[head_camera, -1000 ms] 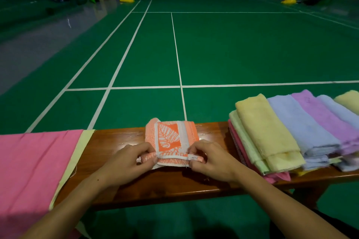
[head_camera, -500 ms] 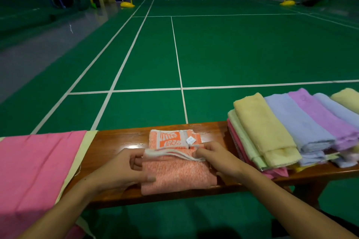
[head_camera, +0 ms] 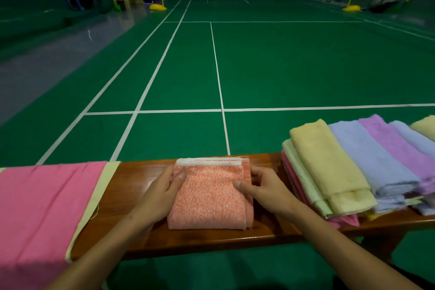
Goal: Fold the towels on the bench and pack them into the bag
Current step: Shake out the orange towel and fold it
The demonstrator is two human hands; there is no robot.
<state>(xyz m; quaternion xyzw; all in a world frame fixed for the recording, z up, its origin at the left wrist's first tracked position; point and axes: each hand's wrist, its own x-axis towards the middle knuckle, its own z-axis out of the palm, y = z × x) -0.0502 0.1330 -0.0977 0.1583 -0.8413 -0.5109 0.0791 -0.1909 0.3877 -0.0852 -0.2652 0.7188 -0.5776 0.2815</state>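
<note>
An orange towel (head_camera: 209, 198) lies folded into a thick rectangle on the wooden bench (head_camera: 211, 240), its white hem along the far edge. My left hand (head_camera: 162, 193) grips the towel's left side, thumb on top and fingers tucked under the fold. My right hand (head_camera: 263, 188) grips the right side the same way. To the right a stack of folded towels (head_camera: 348, 167) in yellow, blue, purple, pale green and pink rests on the bench. No bag is in sight.
A pink cloth (head_camera: 40, 214) with a pale yellow edge drapes over the bench's left end. Beyond the bench stretches a green court floor (head_camera: 282, 66) with white lines. Yellow net posts (head_camera: 158, 6) stand far back.
The orange towel was folded over once more, hiding its printed side and leaving a plain mottled face up. Both hands moved from the near edge out to the towel's sides.
</note>
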